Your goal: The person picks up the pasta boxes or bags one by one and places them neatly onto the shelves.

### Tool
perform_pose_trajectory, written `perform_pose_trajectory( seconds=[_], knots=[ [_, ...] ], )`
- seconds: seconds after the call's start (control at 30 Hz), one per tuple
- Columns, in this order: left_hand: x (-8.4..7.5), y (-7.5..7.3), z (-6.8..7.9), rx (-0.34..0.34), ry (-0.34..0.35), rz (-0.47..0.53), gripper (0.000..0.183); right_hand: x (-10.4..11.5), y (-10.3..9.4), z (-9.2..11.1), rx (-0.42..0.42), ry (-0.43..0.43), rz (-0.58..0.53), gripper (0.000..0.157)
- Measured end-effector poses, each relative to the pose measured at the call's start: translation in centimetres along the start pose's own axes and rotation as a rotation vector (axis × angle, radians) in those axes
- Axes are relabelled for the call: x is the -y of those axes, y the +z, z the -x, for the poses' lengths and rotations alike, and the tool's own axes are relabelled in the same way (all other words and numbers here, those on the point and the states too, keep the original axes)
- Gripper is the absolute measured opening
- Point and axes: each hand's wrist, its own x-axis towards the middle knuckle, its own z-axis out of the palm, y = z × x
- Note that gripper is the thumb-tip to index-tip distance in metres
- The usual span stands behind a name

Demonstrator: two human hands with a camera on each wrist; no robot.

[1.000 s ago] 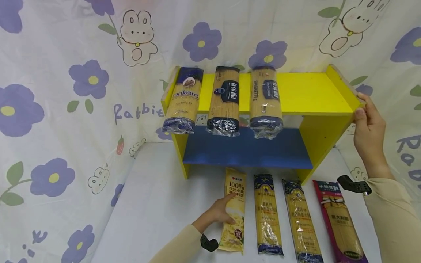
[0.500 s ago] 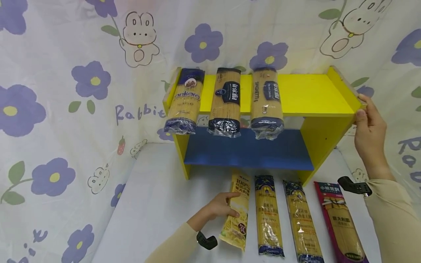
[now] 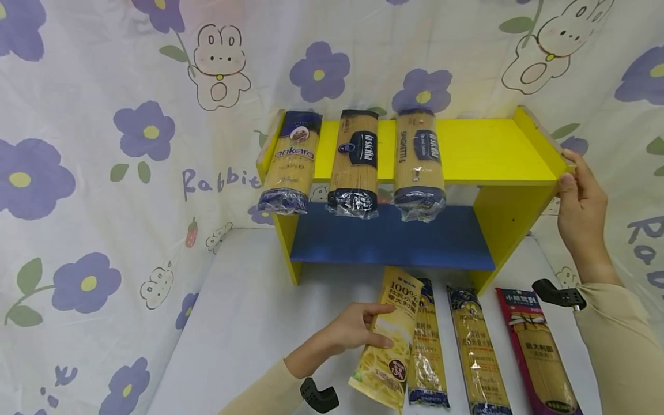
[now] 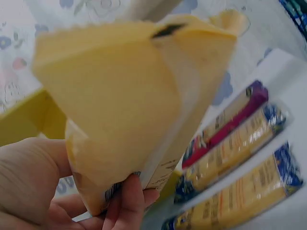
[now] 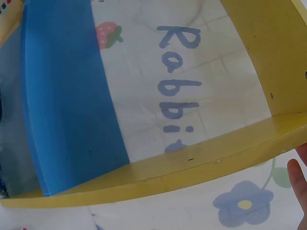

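My left hand point(image 3: 358, 329) grips a yellow pasta packet point(image 3: 391, 340) by its left edge; the packet is tilted and overlaps the spaghetti packet point(image 3: 427, 351) beside it in the head view. Up close in the left wrist view, the fingers point(image 4: 129, 201) curl under the pasta packet point(image 4: 129, 100), whose plain back seam faces the camera. My right hand point(image 3: 586, 213) holds the upper right corner of a yellow and blue shelf point(image 3: 519, 225), thumb on the front edge. In the right wrist view only part of that hand point(image 5: 300, 184) shows at the right edge.
Three spaghetti packets, an Ankara one point(image 3: 290, 164), a middle one point(image 3: 355, 167) and a right one point(image 3: 419, 164), lie on the top board, ends overhanging. Another spaghetti packet point(image 3: 477, 351) and a red-purple packet point(image 3: 539, 357) lie on the white table point(image 3: 233, 323). A patterned curtain point(image 3: 124, 230) hangs behind.
My left hand has lifted the yellow pasta packet and moved it to the right, tilting its top rightward over the neighbouring packet. My right hand stays on the shelf corner.
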Motion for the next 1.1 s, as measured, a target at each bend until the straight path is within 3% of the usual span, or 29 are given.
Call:
perform_pose_trajectory(
  seconds=[0.17, 0.57, 0.87, 1.1],
  knots=[
    [-2.0, 0.7, 1.2, 0.061, 0.04, 0.062, 0.067, 0.2, -0.1, 0.0, 0.001, 0.01, 0.003, 0.039],
    [-8.1, 2.0, 3.7, 0.198, 0.181, 0.033, 0.07, 0.7, 0.0, 0.2, 0.01, 0.013, 0.003, 0.038],
    [-14.5, 3.0, 4.8, 0.229, 0.31, 0.074, 0.072, 0.0, 0.0, 0.1, 0.002, 0.009, 0.008, 0.038],
    [-20.1, 3.6, 3.7, 0.163, 0.415, 0.147, 0.073, -0.8, 0.2, -0.2, -0.005, 0.006, -0.024, 0.038]
  ],
)
